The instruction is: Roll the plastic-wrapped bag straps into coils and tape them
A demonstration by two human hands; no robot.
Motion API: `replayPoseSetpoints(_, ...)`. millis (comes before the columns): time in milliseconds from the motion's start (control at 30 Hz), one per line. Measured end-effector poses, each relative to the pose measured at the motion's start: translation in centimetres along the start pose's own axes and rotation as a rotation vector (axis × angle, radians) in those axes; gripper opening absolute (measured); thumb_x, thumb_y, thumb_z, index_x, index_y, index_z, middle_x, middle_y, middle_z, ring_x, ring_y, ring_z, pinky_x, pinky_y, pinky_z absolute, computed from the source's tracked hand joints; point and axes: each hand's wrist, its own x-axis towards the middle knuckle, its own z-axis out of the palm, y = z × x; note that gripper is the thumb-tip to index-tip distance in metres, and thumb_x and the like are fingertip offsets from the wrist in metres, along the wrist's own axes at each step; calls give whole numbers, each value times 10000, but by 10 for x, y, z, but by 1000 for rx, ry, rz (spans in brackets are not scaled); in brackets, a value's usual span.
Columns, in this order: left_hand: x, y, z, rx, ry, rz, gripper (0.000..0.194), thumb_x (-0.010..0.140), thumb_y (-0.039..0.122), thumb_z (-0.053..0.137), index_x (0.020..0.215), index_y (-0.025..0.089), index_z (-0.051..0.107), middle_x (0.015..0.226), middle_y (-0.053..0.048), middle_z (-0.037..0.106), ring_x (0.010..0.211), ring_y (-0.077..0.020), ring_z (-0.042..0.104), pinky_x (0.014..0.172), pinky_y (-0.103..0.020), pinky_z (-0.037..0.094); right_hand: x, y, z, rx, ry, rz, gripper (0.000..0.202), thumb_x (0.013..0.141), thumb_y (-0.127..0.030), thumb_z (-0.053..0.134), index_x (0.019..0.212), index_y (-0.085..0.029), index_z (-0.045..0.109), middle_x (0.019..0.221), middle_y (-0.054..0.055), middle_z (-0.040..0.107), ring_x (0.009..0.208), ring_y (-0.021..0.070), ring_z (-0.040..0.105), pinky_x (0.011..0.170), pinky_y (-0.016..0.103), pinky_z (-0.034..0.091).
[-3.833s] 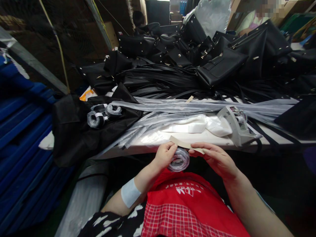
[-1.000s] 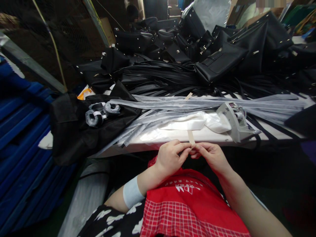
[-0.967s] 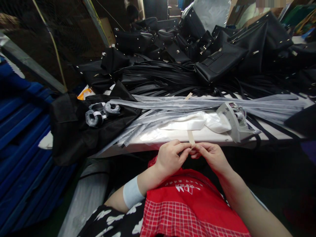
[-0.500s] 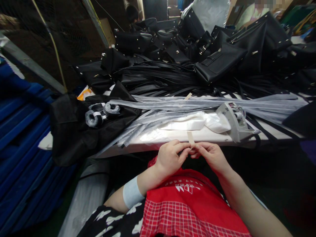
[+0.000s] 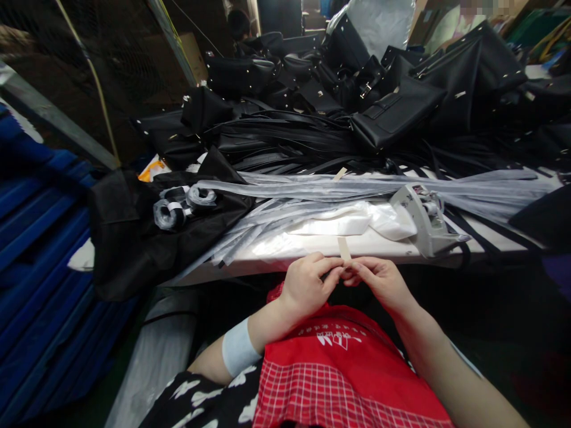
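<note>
My left hand (image 5: 313,279) and my right hand (image 5: 375,280) meet at the table's front edge, fingertips pinched together. Between them, the lower end of a short beige strip of tape (image 5: 344,248) is gripped; its upper part points away from me over the white tabletop. The fingers hide the pinched end. Just beyond the hands lies a crumpled white plastic bag (image 5: 339,223). To its right stands a grey tape dispenser (image 5: 422,220).
Long clear-wrapped strips (image 5: 285,188) run across the table, with black straps (image 5: 285,134) behind. Black leather bags (image 5: 397,113) are heaped at the back. Rolled strips (image 5: 172,213) rest on black cloth (image 5: 134,244) at left, beside stacked blue panels (image 5: 40,267). A person (image 5: 450,30) is in the background.
Almost nothing differs. Both hands keep their pinch on the tape, whose upper end has tilted very slightly to the left.
</note>
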Motion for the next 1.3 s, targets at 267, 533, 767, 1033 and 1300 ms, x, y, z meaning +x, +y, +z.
replayPoseSetpoints(267,-2,-1,4,-28,10,-30,184,901,272,600,1012,228,741,853,-25,720,749,-152,651,697,-253,490,-2,3,3,-12,-44,-45,240,811,-412,727,928,-212,790,800,46,778,673,172,726,627,264,617)
replayPoseSetpoints(533,0,-3,2,-179,-13,-47,175,888,246,611,994,208,744,894,-37,747,791,-162,666,732,-261,500,-4,2,5,59,-26,-28,253,800,-422,734,876,-186,788,746,59,771,625,170,718,598,260,615)
replayPoseSetpoints(767,-2,-5,1,-307,-45,-48,199,895,257,600,1011,205,753,862,-45,747,765,-157,660,725,-260,494,-3,1,3,109,-1,-34,275,783,-448,746,811,-176,777,676,59,755,591,152,701,579,228,595)
replayPoseSetpoints(1033,-2,-6,2,-306,-40,-47,207,886,267,614,1026,207,753,858,-49,743,765,-161,655,734,-267,493,-3,0,5,81,19,-38,290,766,-461,755,797,-174,774,671,55,751,568,157,692,558,245,590)
replayPoseSetpoints(1300,-4,-6,3,-258,-55,-44,207,893,268,603,1029,219,752,829,-42,729,736,-153,638,699,-259,477,-4,0,5,60,18,-40,299,768,-460,754,848,-174,784,690,60,755,581,170,699,569,271,604)
